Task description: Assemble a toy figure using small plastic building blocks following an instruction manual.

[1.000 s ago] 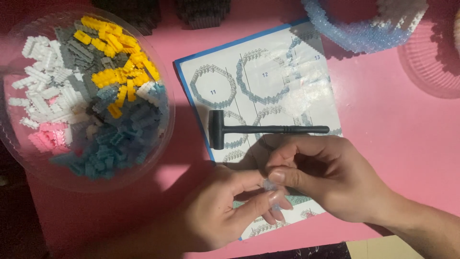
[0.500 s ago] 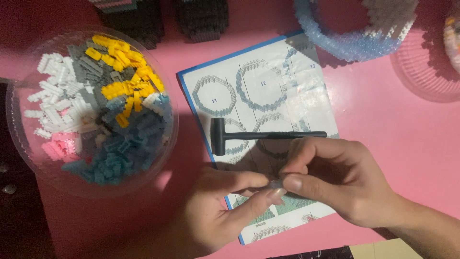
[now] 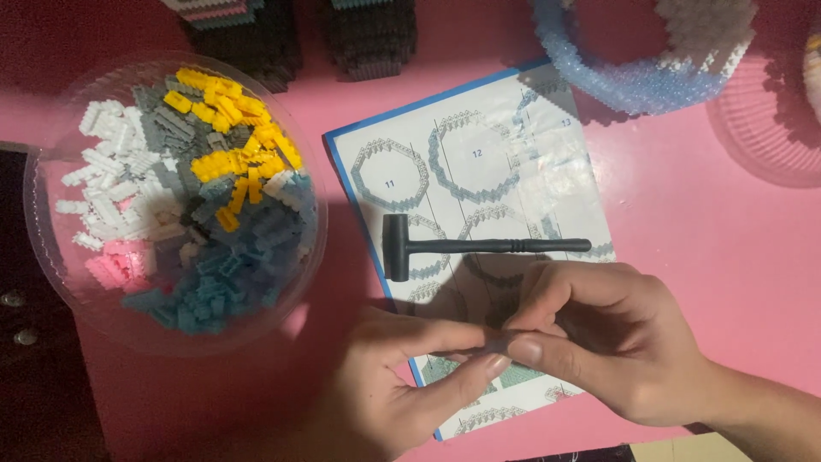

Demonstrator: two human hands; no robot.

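Note:
My left hand [image 3: 402, 385] and my right hand [image 3: 599, 329] meet over the lower part of an instruction sheet [image 3: 479, 171] printed with ring diagrams. Their fingertips pinch together around something tiny, likely a small building brick, which the fingers hide. Just above the hands a small black hammer [image 3: 453, 246] lies across the sheet, head to the left. A clear round bowl [image 3: 51, 257] at the left holds several small bricks in white, grey, yellow, pink and teal.
A light blue and white brick ring [image 3: 637, 81] lies at the top right on the pink table [image 3: 727, 257]. Dark brick assemblies [image 3: 368, 38] stand at the top. Another clear container [image 3: 770, 128] sits at the right edge.
The view has shifted, so the bowl, sheet and hammer sit lower in frame. Both hands stay pressed together at the fingertips, with the fingers slightly rearranged.

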